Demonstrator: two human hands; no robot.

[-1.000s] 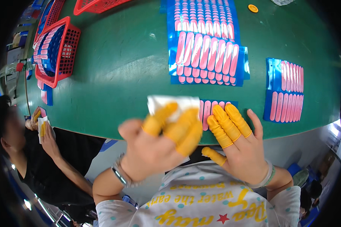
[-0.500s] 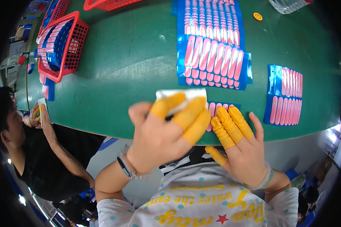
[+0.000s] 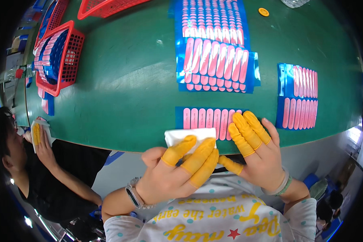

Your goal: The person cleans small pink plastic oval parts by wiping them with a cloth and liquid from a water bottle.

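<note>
My left hand (image 3: 169, 173), with yellow finger cots on several fingers, presses a folded white cloth (image 3: 174, 137) under its fingertips at the table's near edge. The cloth overlaps the lower edge of a blue sheet (image 3: 179, 115) that carries a row of pink rounded strips (image 3: 201, 119). My right hand (image 3: 260, 157), also in yellow finger cots, lies with its fingers stretched flat over the sheet's right end. The strips under those fingers are hidden.
Beyond the sheet lies an overlapping stack of similar sheets (image 3: 215, 60). Two more sheets (image 3: 298, 113) lie at the right. A red basket (image 3: 70, 60) of sheets stands at the left, near a co-worker's hand (image 3: 47, 155) on a white cloth. A yellow ring (image 3: 263, 12) lies far off.
My left hand and the cloth have moved toward me, uncovering most of the pink strips. My right hand stays on the sheet's right end. The whole view has shifted slightly.
</note>
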